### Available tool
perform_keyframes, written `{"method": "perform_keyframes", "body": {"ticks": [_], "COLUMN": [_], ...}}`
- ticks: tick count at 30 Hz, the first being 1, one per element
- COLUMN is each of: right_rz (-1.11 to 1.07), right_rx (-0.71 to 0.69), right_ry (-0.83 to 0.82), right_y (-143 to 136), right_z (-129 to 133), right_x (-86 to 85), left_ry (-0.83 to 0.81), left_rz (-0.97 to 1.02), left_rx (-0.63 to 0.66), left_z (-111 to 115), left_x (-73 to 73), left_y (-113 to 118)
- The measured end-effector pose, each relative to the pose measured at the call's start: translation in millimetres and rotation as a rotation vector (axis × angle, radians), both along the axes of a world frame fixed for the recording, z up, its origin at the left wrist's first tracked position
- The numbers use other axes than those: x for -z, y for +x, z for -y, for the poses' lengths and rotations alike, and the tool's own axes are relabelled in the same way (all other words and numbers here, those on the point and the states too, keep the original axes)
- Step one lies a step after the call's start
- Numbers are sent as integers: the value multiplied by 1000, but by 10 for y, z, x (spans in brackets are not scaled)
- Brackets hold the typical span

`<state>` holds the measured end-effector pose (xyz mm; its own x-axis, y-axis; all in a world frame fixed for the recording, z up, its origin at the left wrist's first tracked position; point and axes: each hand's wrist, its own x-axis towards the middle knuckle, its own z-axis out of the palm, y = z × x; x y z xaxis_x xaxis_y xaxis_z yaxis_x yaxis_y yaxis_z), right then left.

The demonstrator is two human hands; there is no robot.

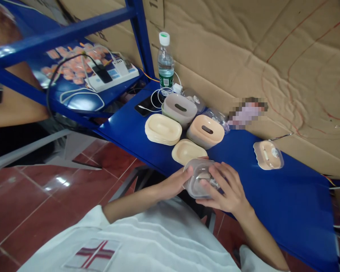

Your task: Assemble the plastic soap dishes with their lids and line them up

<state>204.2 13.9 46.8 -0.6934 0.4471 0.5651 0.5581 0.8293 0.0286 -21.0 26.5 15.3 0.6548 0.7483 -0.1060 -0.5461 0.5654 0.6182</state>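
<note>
Between my two hands is a clear plastic container (197, 185), held just off the table's front edge. My left hand (177, 183) grips its left side, thumb on top. My right hand (226, 189) has its fingers spread over the top and right side; a pale oval shape shows through the plastic. Right behind the container lies a cream oval tray (187, 151). A stack of cream oval trays (163, 130) sits to its left. Further back stand a peach oval box (206, 130) and a grey oval box (179, 107), each with a slot in it.
A water bottle (166, 64) stands at the back beside a phone (147, 105) and white cable. A peach tray (269, 155) lies to the right on the blue table (294, 204). Blue metal frame bars (73, 28) and a power strip (113, 77) are at left, near another person's arm (19, 98).
</note>
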Motion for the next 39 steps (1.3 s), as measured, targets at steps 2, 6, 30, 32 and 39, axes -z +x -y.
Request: {"method": "perform_keyframes", "body": {"ticks": [2,6,30,32,39], "right_rz": [-30,-87,-143,-140,-68], "right_rx": [-15,11,-43,-15,37], "right_ry": [-29,-28,40,38,-13], "right_y": [17,-7,113,109,107], "right_z": [5,16,-138,-128,-108], "right_x": [-4,56,233,221,217], "left_ry": [41,83,202,221,240], "left_rz": [-2,-9,-149,-164,-198], "left_rx": [-8,-16,-95,-91,-91], "left_z": [28,46,-107,-139,-226], "left_x": [-5,-8,-79,-91,-91], "left_y": [10,3,-72,-73,-30]}}
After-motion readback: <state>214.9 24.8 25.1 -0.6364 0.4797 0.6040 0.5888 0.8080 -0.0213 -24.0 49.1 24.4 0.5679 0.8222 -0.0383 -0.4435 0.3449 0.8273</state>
